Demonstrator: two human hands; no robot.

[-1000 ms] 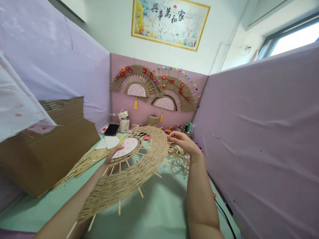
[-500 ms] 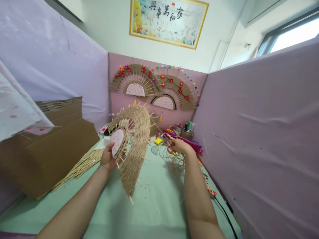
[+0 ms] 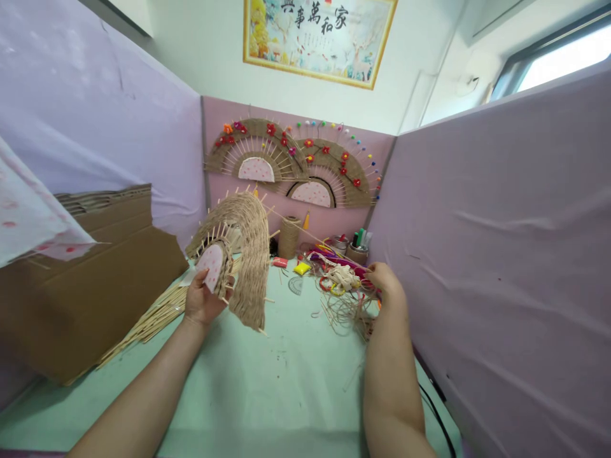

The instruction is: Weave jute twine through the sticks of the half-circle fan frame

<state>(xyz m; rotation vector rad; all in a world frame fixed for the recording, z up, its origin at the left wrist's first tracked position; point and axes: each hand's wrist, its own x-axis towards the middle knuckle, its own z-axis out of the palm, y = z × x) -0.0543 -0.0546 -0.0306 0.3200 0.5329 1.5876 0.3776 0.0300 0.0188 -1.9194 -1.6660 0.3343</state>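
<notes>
left hand (image 3: 204, 300) grips a tan half-round twine-and-stick fan (image 3: 254, 248) — mostly woven — while right hand (image 3: 386, 280) pinches its thin tan strand (image 3: 316, 237), seemingly unfinished

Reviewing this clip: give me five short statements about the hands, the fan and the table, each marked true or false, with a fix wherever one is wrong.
1. The left hand holds the woven fan above the table. True.
2. The right hand grips a pair of scissors. False: it pinches a thin strand that runs to the fan.
3. The spool of twine stands upright toward the back of the table. True.
4. The yellow packet lies on top of the cardboard. False: it lies on the table, well to the right of the cardboard.
5. Two flower-decorated fans are up on the panel at the back. True.
</notes>
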